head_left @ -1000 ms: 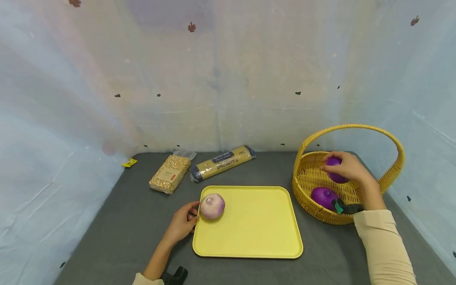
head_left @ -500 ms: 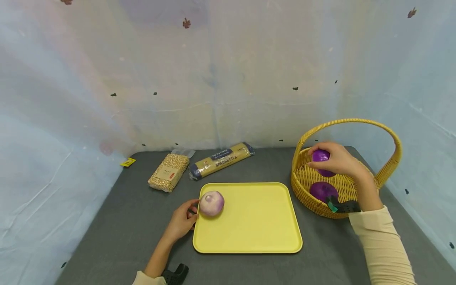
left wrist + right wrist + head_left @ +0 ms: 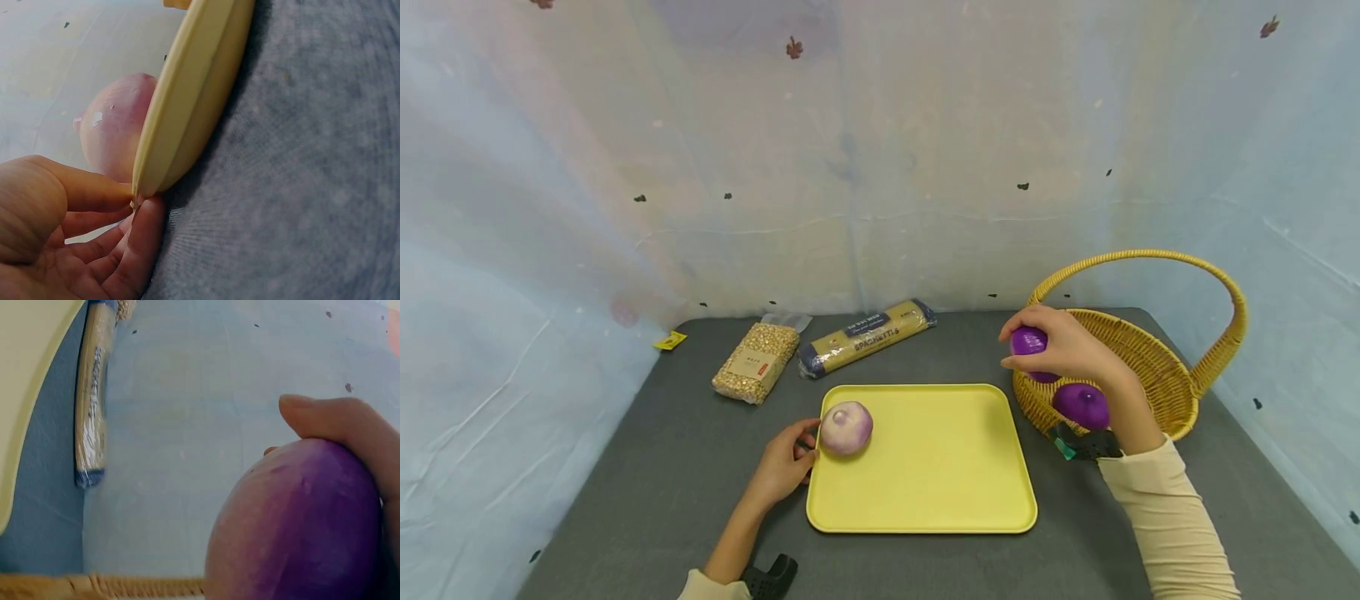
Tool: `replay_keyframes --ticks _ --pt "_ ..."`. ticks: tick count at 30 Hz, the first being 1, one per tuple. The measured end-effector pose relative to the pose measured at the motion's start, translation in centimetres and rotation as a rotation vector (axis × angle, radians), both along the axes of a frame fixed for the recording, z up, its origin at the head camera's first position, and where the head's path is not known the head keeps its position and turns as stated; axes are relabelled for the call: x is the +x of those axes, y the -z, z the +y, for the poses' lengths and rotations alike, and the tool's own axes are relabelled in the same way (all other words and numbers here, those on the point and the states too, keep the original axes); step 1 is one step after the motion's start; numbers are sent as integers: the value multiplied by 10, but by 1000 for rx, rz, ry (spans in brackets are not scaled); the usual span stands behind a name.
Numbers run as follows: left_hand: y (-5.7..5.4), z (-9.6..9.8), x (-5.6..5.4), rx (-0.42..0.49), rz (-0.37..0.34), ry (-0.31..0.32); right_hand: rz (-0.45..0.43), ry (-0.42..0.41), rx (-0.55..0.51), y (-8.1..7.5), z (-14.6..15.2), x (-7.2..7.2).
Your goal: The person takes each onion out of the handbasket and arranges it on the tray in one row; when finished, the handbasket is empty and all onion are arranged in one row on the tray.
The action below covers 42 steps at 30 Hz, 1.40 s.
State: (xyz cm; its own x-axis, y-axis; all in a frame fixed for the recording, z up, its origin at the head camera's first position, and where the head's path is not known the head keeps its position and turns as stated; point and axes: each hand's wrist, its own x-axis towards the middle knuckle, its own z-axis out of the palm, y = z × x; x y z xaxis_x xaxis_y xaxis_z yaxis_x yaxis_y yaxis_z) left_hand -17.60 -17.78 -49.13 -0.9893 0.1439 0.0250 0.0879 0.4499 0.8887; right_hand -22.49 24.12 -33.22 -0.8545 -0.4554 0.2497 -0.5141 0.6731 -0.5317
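Head: purple onion (image 3: 1028, 341) in right hand (image 3: 1069, 347)

Head view: soft, even light; pale hanging sheet (image 3: 850, 167) bluish toward nine and three o'clock. Left wrist: grey woven cloth (image 3: 300, 169) blurred at three o'clock (white glint on round pink onion (image 3: 115, 128)). Right wrist: glare streaks long plastic-wrapped spaghetti pack (image 3: 94, 394).

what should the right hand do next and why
I'd probably ease the purple vegetable sideways over the bare right part of the tray. The right hand holds it near the tray-side rim of the basket, the left hand pinches the tray's edge, and a paler vegetable sits at the tray's left end.
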Motion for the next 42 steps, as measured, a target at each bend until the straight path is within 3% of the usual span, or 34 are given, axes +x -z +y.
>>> replay_keyframes --ticks 25,42 --pt "-2 0 2 -10 4 13 -57 -135 -27 51 -67 -17" --pt "1 -1 1 -11 9 16 -113 -161 7 93 -110 -18"
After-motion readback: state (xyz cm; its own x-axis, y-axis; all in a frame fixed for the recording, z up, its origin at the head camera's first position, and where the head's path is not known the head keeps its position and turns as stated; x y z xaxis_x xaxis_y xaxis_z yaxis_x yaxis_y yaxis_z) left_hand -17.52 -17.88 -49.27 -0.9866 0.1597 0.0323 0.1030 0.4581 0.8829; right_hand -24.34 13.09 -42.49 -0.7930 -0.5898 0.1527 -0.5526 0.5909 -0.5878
